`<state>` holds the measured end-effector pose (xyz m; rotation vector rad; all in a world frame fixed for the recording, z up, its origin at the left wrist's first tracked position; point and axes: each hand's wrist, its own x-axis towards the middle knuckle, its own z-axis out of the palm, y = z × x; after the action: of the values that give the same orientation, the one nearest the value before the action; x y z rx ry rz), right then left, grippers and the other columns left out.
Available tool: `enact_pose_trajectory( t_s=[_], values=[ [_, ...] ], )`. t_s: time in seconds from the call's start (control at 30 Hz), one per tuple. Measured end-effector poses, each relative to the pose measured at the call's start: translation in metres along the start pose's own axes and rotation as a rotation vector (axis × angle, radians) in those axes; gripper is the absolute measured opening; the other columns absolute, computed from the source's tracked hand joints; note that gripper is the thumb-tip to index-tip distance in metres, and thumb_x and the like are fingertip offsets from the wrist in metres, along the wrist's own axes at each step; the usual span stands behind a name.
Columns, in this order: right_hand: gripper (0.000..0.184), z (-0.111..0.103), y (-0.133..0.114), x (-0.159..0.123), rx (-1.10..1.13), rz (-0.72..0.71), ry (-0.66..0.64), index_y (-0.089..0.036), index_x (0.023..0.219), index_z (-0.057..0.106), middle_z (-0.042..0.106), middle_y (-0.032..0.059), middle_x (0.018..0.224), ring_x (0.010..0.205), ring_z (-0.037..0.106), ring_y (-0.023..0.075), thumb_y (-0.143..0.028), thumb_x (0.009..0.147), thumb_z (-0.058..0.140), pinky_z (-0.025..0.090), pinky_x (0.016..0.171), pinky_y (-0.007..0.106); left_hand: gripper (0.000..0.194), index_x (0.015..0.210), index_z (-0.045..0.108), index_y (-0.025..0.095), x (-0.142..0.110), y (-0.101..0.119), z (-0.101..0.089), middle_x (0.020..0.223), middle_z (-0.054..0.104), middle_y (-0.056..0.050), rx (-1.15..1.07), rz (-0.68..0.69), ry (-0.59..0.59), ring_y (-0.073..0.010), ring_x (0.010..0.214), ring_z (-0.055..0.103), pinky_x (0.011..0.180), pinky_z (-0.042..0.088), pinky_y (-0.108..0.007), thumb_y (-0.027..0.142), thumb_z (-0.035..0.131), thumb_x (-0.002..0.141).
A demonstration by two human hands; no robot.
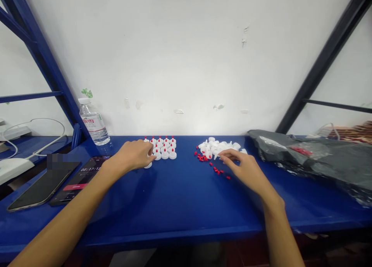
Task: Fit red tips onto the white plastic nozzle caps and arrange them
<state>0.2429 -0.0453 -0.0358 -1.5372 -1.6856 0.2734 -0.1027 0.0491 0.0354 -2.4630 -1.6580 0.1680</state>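
My left hand (pixel 135 154) is closed at the near left corner of a block of white nozzle caps (pixel 165 155), which stand upright in rows with small red tips. Below its fingers shows the round base of one white cap (pixel 148 165); the upper part is hidden by the hand. My right hand (pixel 241 164) reaches the front of a loose heap of white nozzle caps (pixel 221 146). Thumb and forefinger pinch together on what looks like a white nozzle cap, mostly hidden. Small red tip caps (pixel 201 157) lie scattered left of that hand.
On the left are a water bottle (pixel 94 123), a phone showing a timer (pixel 77 181) and a dark phone (pixel 43 187). A grey plastic bag (pixel 302 162) covers the right side. The blue table (pixel 174 205) meets a white wall at the back.
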Motion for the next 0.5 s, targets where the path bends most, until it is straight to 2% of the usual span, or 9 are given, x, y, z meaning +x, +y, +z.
enact_pose_trajectory(
  t_s=[0.1, 0.17, 0.23, 0.37, 0.43, 0.5],
  values=[
    [0.02, 0.0, 0.001, 0.001, -0.047, -0.007, 0.012, -0.029, 0.102, 0.074, 0.079, 0.0002, 0.1, 0.096, 0.074, 0.0236, -0.039, 0.096, 0.059, 0.055, 0.088, 0.037, 0.039, 0.087, 0.069, 0.019, -0.001, 0.016, -0.001, 0.085, 0.073, -0.013, -0.015, -0.004, 0.17, -0.0308, 0.083, 0.069, 0.069, 0.045, -0.035, 0.044, 0.041, 0.097],
    [0.023, 0.001, 0.003, 0.002, -0.09, -0.023, 0.001, -0.029, 0.108, 0.074, 0.078, 0.0015, 0.107, 0.1, 0.073, 0.0248, -0.039, 0.097, 0.056, 0.054, 0.091, 0.04, 0.04, 0.085, 0.067, 0.019, -0.001, 0.033, 0.005, 0.081, 0.072, -0.009, -0.111, 0.074, 0.31, -0.0266, 0.079, 0.069, 0.068, 0.042, -0.032, 0.041, 0.036, 0.101],
    [0.028, 0.005, 0.004, 0.002, -0.132, -0.058, -0.017, -0.028, 0.118, 0.072, 0.076, 0.0035, 0.119, 0.11, 0.07, 0.0264, -0.038, 0.099, 0.053, 0.052, 0.099, 0.043, 0.036, 0.085, 0.066, 0.019, -0.001, 0.053, 0.019, 0.081, 0.071, -0.007, -0.235, 0.208, 0.403, -0.0221, 0.077, 0.067, 0.068, 0.041, -0.03, 0.035, 0.037, 0.101],
    [0.039, 0.019, 0.005, 0.0, -0.198, -0.147, -0.075, -0.028, 0.136, 0.064, 0.061, 0.007, 0.146, 0.137, 0.054, 0.0269, -0.036, 0.103, 0.045, 0.04, 0.116, 0.048, 0.027, 0.087, 0.067, 0.019, 0.001, 0.09, 0.052, 0.082, 0.07, -0.004, -0.369, 0.459, 0.394, -0.0168, 0.07, 0.063, 0.064, 0.04, -0.028, 0.027, 0.044, 0.099],
    [0.043, 0.027, 0.004, 0.0, -0.246, -0.168, -0.117, -0.03, 0.145, 0.057, 0.05, 0.0076, 0.156, 0.145, 0.045, 0.0264, -0.033, 0.104, 0.042, 0.037, 0.118, 0.048, 0.022, 0.097, 0.068, 0.02, 0.006, 0.102, 0.063, 0.083, 0.07, -0.002, -0.421, 0.513, 0.38, -0.0162, 0.069, 0.063, 0.064, 0.04, -0.028, 0.025, 0.047, 0.098],
    [0.046, 0.032, 0.001, 0.002, -0.31, -0.175, -0.137, -0.03, 0.149, 0.052, 0.044, 0.0091, 0.16, 0.145, 0.044, 0.0275, -0.03, 0.104, 0.042, 0.038, 0.117, 0.048, 0.022, 0.105, 0.067, 0.021, 0.013, 0.109, 0.068, 0.084, 0.07, -0.002, -0.474, 0.517, 0.381, -0.0162, 0.07, 0.063, 0.065, 0.041, -0.027, 0.022, 0.047, 0.097]
  ],
)
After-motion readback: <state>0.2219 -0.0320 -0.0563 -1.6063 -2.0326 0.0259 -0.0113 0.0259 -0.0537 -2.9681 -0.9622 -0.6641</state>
